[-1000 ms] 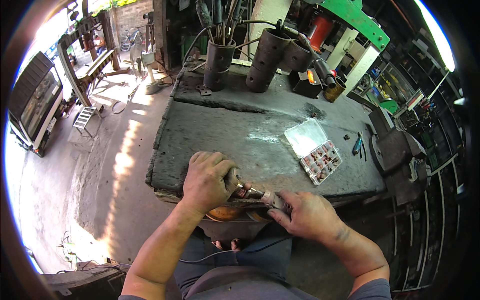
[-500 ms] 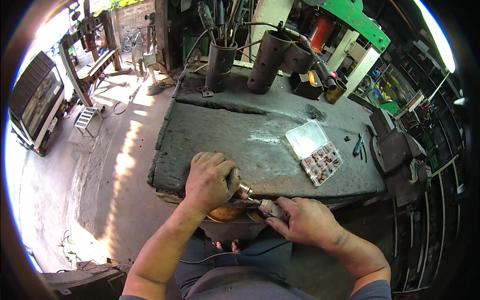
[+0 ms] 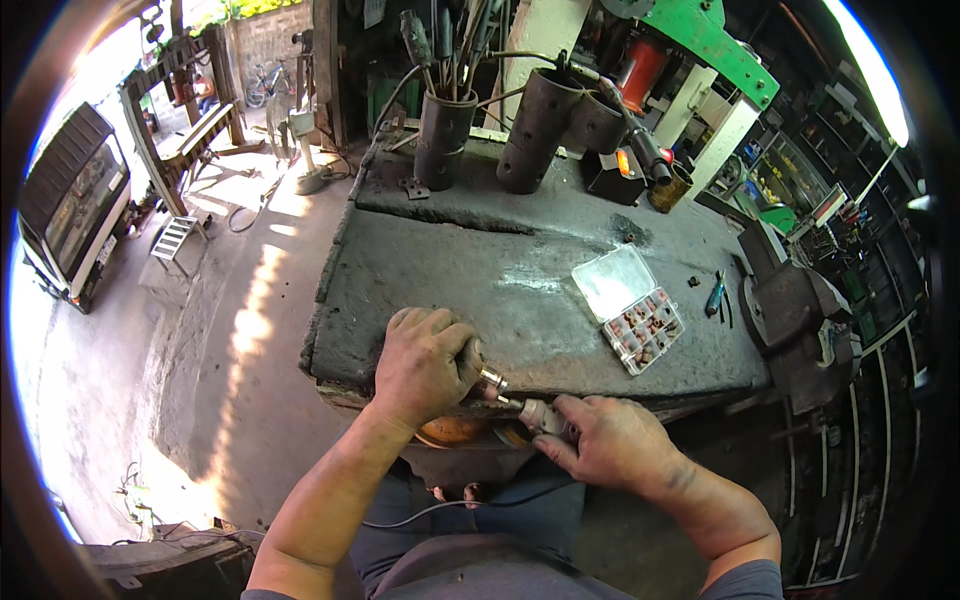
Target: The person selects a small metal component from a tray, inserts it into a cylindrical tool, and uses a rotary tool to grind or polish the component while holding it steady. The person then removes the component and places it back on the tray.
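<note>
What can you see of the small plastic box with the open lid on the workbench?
The small plastic box is clear and flat, with its lid swung fully open and lying flat beside the tray. The tray half is split into small compartments that hold little copper-coloured and reddish parts; what they are is too small to tell. The lid half looks bare. The box lies at a slant on the dark, rough workbench, toward its right side, beyond the right hand. No hand touches it.
</note>
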A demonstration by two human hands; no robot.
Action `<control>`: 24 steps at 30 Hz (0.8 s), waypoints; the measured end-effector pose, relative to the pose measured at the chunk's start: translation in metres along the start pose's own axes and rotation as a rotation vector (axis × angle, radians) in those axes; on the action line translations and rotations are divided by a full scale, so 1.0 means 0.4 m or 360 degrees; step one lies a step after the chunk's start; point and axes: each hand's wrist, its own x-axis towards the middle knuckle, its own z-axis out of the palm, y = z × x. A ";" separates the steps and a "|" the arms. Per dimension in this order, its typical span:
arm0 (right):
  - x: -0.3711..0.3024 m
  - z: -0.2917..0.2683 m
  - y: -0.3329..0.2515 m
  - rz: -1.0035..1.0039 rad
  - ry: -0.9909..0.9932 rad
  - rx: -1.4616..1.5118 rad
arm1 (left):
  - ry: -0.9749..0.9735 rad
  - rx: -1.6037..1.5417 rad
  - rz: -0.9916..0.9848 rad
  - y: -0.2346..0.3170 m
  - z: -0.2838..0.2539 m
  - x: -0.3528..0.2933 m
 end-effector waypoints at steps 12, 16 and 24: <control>-0.064 0.058 0.063 0.0062 0.0448 0.0783 | -0.0402 0.0234 -0.0610 0.063 0.016 0.109; -0.149 0.159 0.067 0.0284 0.0320 0.1021 | -0.0420 0.0226 -0.0831 0.076 0.027 0.141; -0.245 0.257 0.098 0.0653 0.0065 0.1268 | -0.0066 0.0162 -0.0180 0.014 0.001 0.075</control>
